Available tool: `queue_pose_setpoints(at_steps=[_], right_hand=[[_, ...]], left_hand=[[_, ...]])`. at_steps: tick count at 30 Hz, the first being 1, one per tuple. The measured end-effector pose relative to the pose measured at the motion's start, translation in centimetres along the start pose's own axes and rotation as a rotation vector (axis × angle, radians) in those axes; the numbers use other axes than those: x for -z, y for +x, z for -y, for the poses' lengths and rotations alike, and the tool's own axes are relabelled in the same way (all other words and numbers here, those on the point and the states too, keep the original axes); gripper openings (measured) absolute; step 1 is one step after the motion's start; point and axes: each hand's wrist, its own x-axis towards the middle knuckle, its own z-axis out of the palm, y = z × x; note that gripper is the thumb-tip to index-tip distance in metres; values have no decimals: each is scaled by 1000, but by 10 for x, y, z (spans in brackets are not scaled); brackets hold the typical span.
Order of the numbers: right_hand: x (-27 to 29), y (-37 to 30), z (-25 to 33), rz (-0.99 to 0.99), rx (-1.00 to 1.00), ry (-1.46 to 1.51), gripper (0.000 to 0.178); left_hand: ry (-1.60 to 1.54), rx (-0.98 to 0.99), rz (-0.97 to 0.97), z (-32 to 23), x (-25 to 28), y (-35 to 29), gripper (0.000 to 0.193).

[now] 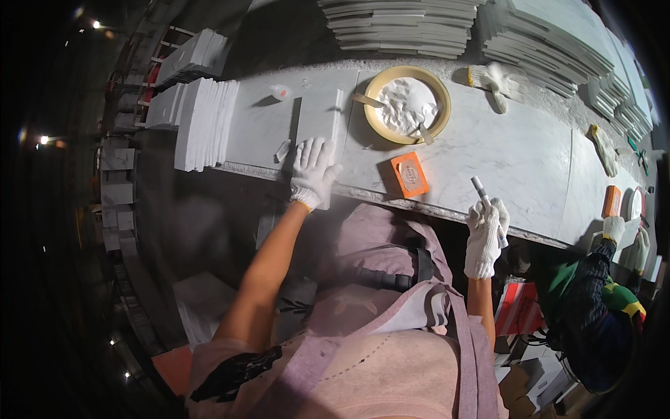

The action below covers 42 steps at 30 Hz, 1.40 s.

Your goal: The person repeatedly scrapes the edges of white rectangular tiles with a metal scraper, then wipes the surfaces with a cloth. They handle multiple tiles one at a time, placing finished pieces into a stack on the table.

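My left hand, in a white knit glove, lies flat with its fingers spread on the near end of a pale, narrow slab. The slab reaches across the table, with a dark gap along its left side. In my gloved right hand is a white marker pen, gripped upright just over the table's front edge. Between my hands sits an orange block with a round emblem. Beyond it stands a cream bowl of white, crumpled-looking material, with a flat stick and a small spatula at its rim.
White slabs stand upright at left; more slab stacks line the back. Loose gloves lie on the marbled table. At far right a co-worker's gloved hand is beside another orange block. A small white bottle lies far left.
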Motion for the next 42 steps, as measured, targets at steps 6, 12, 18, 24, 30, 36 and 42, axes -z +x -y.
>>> queue_pose_setpoints(at_steps=[6, 12, 18, 24, 30, 36, 42], right_hand=[[-18, 26, -35, -62, 291, -358, 41], [-10, 56, -83, -53, 493, -600, 43], [-14, 71, -103, -78, 776, -688, 43], [-27, 79, -99, -103, 898, -944, 38], [-27, 83, -106, -154, 961, -1200, 34], [-21, 80, -107, -137, 938, -1437, 42], [-24, 80, -109, -126, 875, -1497, 49]], left_hand=[[-17, 45, 27, -9, 12, -1, 68], [-23, 71, 100, -15, 22, 5, 69], [-25, 91, 163, -17, 27, 7, 68], [-68, 90, 127, -16, 31, 12, 67], [-139, 87, 183, -9, 37, 18, 67], [-131, 81, 190, -2, 33, 17, 63], [-105, 72, 178, 3, 31, 19, 61]])
